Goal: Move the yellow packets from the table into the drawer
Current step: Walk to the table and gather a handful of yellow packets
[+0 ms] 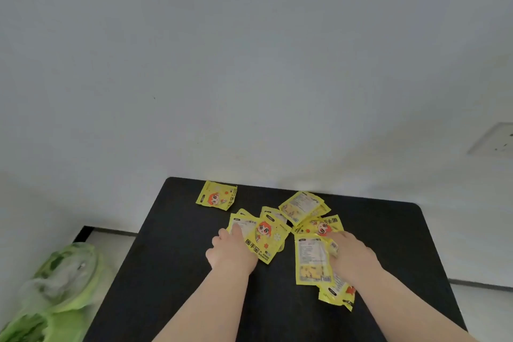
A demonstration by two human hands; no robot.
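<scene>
- Nearest to the camera, two or so yellow packets (336, 295) lie under the right forearm, at the near right of the black table (172, 272).
- The right hand (350, 254) lies flat on a packet showing its back side (313, 259). The fingers are spread and partly hidden, so I cannot tell if they grip it.
- The left hand (232, 251) presses on a small stack, thumb on top. The top packet (266, 239) has a cartoon girl and reads "暖手宝" and "HAND WARMER".
- Further away, more packets overlap in a pile (305, 207). Their small print is not readable.
- One single packet (216, 195) lies apart at the far left edge.
- No drawer is visible, and all the packets in view are on the table. I judge the task to be at its gathering stage, with every visible packet still to be moved.
- A green bag (59, 286) is on the floor at the left.
</scene>
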